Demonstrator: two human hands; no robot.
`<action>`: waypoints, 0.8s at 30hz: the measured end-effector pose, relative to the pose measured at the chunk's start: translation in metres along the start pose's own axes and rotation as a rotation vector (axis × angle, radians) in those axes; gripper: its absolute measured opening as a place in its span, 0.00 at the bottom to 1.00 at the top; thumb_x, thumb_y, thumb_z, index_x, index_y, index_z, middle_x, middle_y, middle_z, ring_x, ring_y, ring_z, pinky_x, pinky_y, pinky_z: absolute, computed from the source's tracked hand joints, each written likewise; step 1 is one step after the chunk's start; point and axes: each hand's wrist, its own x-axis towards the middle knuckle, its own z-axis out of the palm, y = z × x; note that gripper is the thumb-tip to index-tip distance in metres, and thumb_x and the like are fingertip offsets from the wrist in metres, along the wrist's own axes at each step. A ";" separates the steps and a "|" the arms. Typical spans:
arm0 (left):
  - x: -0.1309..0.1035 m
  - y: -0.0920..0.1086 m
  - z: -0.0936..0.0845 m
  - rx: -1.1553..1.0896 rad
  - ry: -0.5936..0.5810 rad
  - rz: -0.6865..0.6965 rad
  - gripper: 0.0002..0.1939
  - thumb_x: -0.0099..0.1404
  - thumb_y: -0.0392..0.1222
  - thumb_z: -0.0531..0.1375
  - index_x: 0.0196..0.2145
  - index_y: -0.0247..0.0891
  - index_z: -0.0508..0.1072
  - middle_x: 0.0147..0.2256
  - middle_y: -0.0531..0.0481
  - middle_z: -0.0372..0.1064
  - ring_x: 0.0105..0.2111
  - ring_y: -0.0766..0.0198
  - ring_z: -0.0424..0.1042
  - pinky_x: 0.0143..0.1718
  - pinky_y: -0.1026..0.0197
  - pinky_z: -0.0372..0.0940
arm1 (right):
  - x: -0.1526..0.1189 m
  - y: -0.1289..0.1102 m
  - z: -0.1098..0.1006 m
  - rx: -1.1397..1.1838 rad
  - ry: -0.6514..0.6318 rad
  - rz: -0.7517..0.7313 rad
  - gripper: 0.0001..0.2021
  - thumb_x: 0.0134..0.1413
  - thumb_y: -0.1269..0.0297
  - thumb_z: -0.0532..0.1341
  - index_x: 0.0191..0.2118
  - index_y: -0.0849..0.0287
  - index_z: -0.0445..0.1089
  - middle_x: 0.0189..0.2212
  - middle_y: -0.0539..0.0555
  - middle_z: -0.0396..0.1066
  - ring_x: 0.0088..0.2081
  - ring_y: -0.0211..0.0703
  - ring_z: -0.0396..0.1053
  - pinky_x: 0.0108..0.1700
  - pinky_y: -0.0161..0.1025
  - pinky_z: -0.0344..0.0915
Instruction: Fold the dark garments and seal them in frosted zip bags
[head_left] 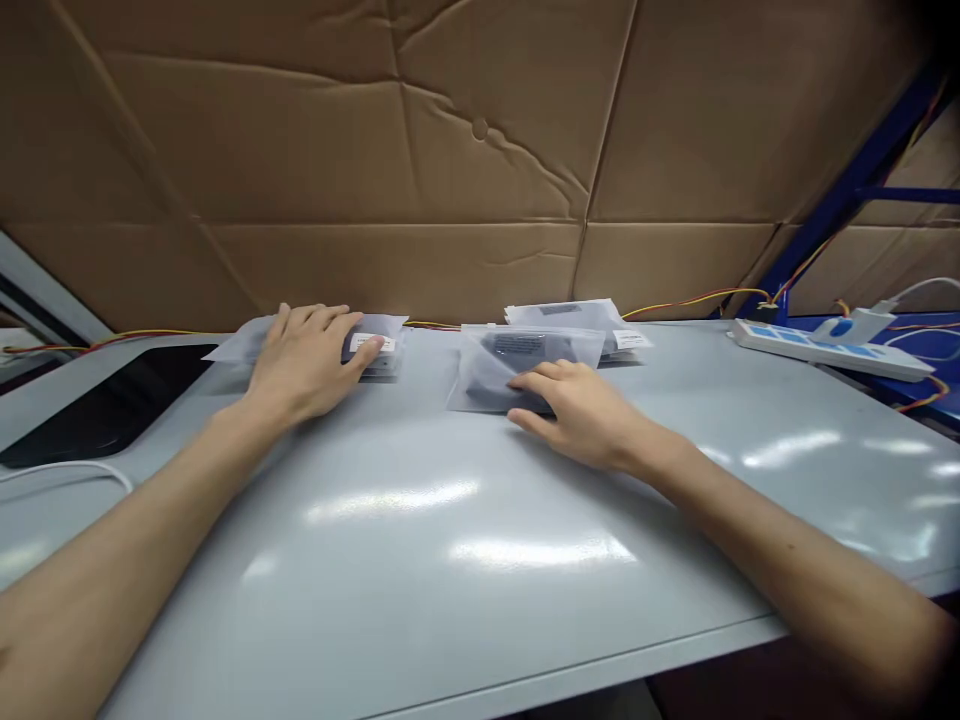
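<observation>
My left hand [311,360] lies with spread fingers on a small stack of frosted plastic bags [386,330] at the back left of the table. A white label shows beside its thumb. Toward the middle, my right hand [574,410] rests its fingers on the near edge of another frosted bag [487,365], which has a dark item inside and dark print on its front. The right fingers are apart and lie on the bag's surface. Behind that one are more frosted bags [607,315], one with a white label. What the bags hold cannot be made out.
A black flat device [112,400] lies at the left beside a white cable [67,467]. A white power strip [825,350] with a plugged-in charger sits at the back right. Cardboard [480,180] stands behind the glossy table [420,580]; a blue frame [840,210] rises at right.
</observation>
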 end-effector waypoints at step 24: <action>-0.047 0.103 -0.033 -0.518 -0.343 0.436 0.19 0.69 0.58 0.54 0.30 0.41 0.68 0.40 0.50 0.72 0.40 0.57 0.71 0.39 0.57 0.65 | 0.004 0.017 0.002 0.117 0.184 0.146 0.12 0.64 0.60 0.57 0.46 0.57 0.76 0.44 0.57 0.77 0.49 0.52 0.72 0.49 0.47 0.66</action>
